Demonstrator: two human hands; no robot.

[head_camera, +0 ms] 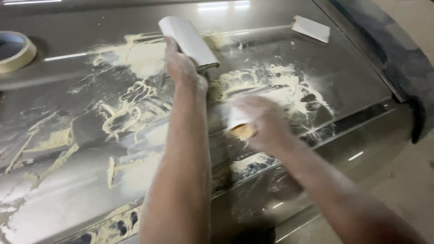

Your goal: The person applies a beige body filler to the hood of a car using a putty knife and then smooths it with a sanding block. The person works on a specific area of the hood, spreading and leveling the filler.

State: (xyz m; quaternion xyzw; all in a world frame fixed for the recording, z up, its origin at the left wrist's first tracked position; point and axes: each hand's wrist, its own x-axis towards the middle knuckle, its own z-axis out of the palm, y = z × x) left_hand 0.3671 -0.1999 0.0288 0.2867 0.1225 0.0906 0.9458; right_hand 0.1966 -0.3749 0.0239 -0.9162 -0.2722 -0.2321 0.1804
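Far left, upper edge: a roll of masking tape (16,49) lies flat on the grey car body panel (352,77), well apart from both hands.

Left and centre of panel: streaks and patches of pale yellow filler (122,115) spread across the glossy surface, some thick and ridged, some thinned to a dusty film. More filler sits along the lower left, beside a pressed crease line in the metal.

Centre: left hand (183,68), dusted with powder, is clenched around a white sanding block (190,38). The block rises tilted above the fingers, its upper end curved over. Forearm runs straight up from the bottom of the frame.

Just right of centre: right hand (262,119), blurred, presses on the panel close to the crease. It grips a folded piece of sandpaper (239,124), white on top with a tan underside showing at the lower edge. Finger detail is too smeared to read.

Right of that: another broad patch of filler (289,90), partly rubbed through to dark metal.

Upper right: a second small white block (311,28) rests on the panel, untouched, near the dark panel edge.
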